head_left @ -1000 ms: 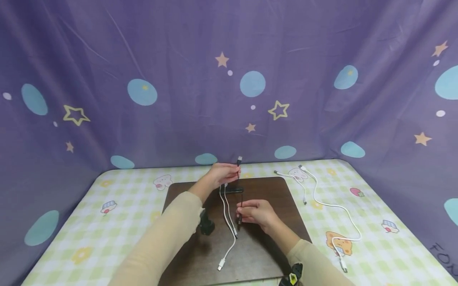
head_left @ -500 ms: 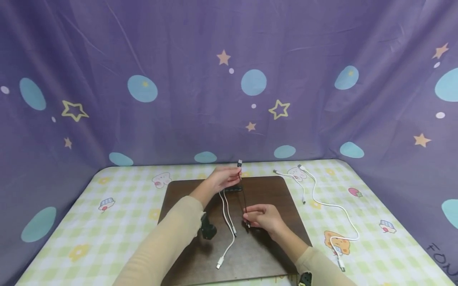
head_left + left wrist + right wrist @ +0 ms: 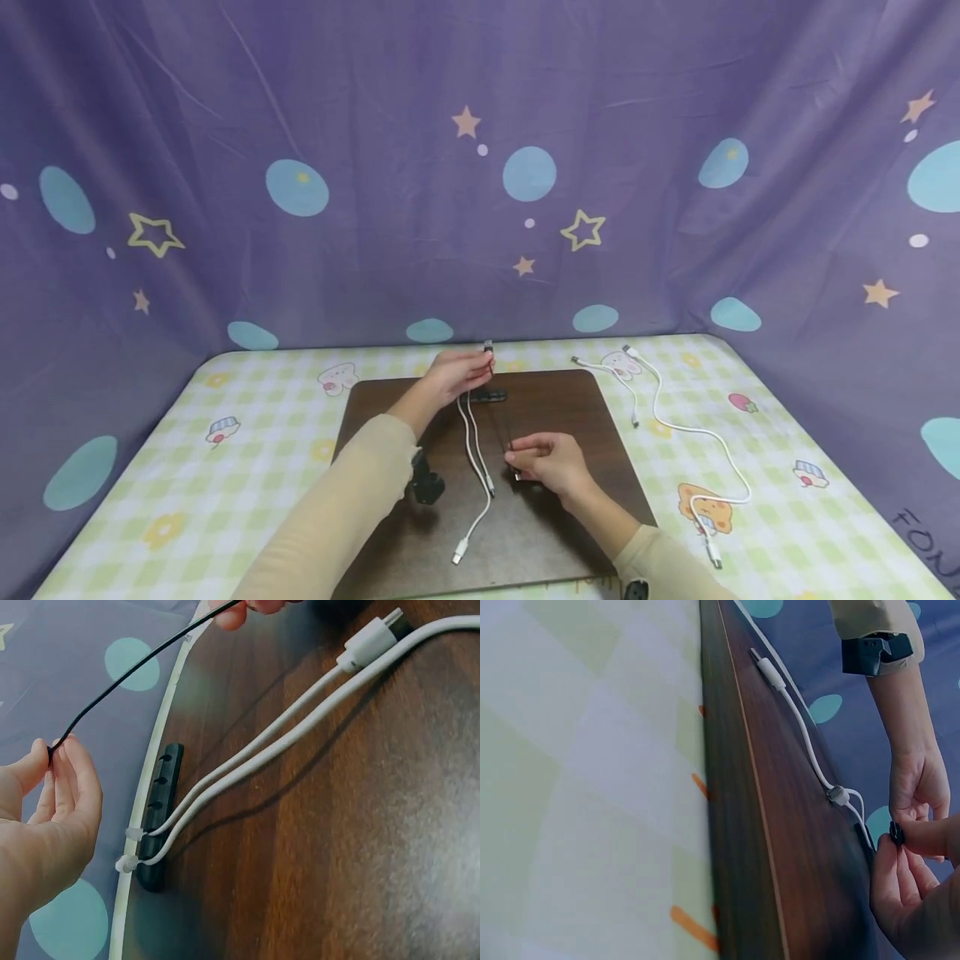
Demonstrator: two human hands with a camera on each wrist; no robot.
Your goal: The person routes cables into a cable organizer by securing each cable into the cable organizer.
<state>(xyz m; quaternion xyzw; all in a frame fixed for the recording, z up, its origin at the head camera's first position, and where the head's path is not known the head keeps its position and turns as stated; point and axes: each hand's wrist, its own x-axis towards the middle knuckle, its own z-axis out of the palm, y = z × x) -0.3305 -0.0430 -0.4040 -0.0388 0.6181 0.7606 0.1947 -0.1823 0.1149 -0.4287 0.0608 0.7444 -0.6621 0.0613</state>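
Here, the left hand and right hand pinch a black cable, and "FON" marks the purple curtain.

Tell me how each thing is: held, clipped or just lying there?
Black USB cable: raised, pinched near both ends
Left fingers: pinching one end
Right fingers: pinching the other end
Black cable clip: two slots filled, three empty
Two white cables: clipped
Short white cable: loose on the checkered tablecloth
Long white cable: loose, curving
Brown board: lying flat
Purple curtain: hanging
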